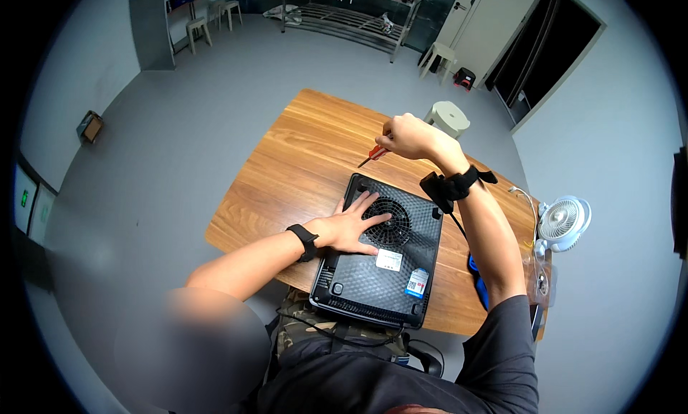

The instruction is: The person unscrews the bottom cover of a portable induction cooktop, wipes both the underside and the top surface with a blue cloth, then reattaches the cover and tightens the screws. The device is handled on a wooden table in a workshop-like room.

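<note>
A black induction cooker [358, 274] lies with its underside up at the table's near edge, partly over my lap. Its round fan grille [401, 235], white label [388, 261] and rubber feet face me. My left hand [347, 228] lies flat on it with fingers spread, some over the grille. Beyond the cooker's far edge, my right hand [410, 136] is closed round the red handle of a screwdriver [376, 153]. The shaft points down and to the left, apart from the cooker. Most of the handle is hidden in my fingers.
The wood-grain table [272, 156] carries a small white fan [562, 224] at its right edge, near a clear plastic container [542, 279]. A blue-and-black item [476, 279] sits partly behind my right arm. A pale stool [449, 117] stands past the far right side.
</note>
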The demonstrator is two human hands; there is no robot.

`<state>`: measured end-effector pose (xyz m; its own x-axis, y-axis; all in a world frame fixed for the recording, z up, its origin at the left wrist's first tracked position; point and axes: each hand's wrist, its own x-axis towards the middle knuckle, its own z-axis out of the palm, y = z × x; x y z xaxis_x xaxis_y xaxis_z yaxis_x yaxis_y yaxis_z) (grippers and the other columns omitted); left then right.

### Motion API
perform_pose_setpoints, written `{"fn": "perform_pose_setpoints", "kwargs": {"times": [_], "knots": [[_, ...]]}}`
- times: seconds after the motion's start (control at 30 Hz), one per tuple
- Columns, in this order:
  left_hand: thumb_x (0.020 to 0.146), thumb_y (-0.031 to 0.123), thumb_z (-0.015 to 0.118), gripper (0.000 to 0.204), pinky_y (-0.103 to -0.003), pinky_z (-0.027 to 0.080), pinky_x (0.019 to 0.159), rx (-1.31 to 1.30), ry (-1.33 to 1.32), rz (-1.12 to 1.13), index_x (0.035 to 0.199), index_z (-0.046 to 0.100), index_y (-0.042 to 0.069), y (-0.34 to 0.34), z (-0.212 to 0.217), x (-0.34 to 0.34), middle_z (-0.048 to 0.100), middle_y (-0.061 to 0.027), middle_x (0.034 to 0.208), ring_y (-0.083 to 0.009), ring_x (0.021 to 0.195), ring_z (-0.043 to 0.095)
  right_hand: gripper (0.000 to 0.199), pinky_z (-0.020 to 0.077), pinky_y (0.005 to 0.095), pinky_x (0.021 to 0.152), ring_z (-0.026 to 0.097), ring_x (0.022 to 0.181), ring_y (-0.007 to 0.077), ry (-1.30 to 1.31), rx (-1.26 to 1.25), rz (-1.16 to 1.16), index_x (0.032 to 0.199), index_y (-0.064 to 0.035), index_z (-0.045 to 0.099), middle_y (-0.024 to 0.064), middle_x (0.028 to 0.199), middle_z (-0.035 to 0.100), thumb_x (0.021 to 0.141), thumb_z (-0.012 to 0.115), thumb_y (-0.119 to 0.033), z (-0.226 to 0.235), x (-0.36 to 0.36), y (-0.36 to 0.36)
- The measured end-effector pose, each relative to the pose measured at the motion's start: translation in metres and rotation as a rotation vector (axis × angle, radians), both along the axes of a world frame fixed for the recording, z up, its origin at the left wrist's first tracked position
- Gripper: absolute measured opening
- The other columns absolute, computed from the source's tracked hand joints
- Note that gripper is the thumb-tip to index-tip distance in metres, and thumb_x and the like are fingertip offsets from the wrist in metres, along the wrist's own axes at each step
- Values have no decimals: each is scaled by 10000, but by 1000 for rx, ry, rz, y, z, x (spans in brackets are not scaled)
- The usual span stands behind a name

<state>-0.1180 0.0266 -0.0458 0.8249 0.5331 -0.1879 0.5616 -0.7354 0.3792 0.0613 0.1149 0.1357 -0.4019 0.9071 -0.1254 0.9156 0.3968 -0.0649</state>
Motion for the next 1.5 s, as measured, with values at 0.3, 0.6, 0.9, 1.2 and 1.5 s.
{"fn": "perform_pose_setpoints", "kwargs": {"times": [0.3, 0.6, 0.9, 1.2, 1.5], "knots": [[879, 762, 602, 984, -759, 147, 1175, -4, 6, -16, 1656, 219, 295, 2, 2, 5, -39, -263, 1713, -463, 1583, -63, 444, 546, 482, 843, 713, 963, 422, 432, 235, -384, 1127, -28, 760, 253, 983, 744, 1026, 578, -421, -52, 123, -65], [937, 596, 653, 838, -670, 176, 1225, 86, -63, 23, 1633, 289, 304, -6, 6, 2, 56, -253, 1708, -461, 1582, 53, 465, 529, 424, 968, 690, 1144, 401, 882, 271, -720, 1267, 51, 666, 283, 1173, 716, 1044, 580, -348, -178, 203, -156], [929, 460, 708, 819, -584, 217, 1244, 143, -117, -2, 1620, 332, 233, -6, -1, 6, 91, -307, 1683, -528, 1549, 119, 449, 487, 496, 1002, 613, 1144, 489, 855, 454, -805, 1317, 102, 589, 366, 1174, 645, 1052, 548, -258, -233, 201, -199], [933, 482, 688, 803, -593, 199, 1244, 122, -149, -8, 1617, 343, 243, -5, -5, 8, 81, -295, 1690, -499, 1562, 109, 498, 475, 500, 1002, 570, 1125, 511, 882, 472, -840, 1406, 97, 488, 369, 1201, 560, 1048, 568, -240, -257, 192, -216], [944, 470, 693, 808, -597, 208, 1240, 118, -134, -16, 1623, 326, 232, -4, -6, 8, 67, -309, 1688, -517, 1556, 109, 461, 537, 574, 856, 630, 952, 544, 655, 308, -776, 1194, 71, 532, 365, 1157, 562, 923, 672, -274, -241, 192, -224]]}}
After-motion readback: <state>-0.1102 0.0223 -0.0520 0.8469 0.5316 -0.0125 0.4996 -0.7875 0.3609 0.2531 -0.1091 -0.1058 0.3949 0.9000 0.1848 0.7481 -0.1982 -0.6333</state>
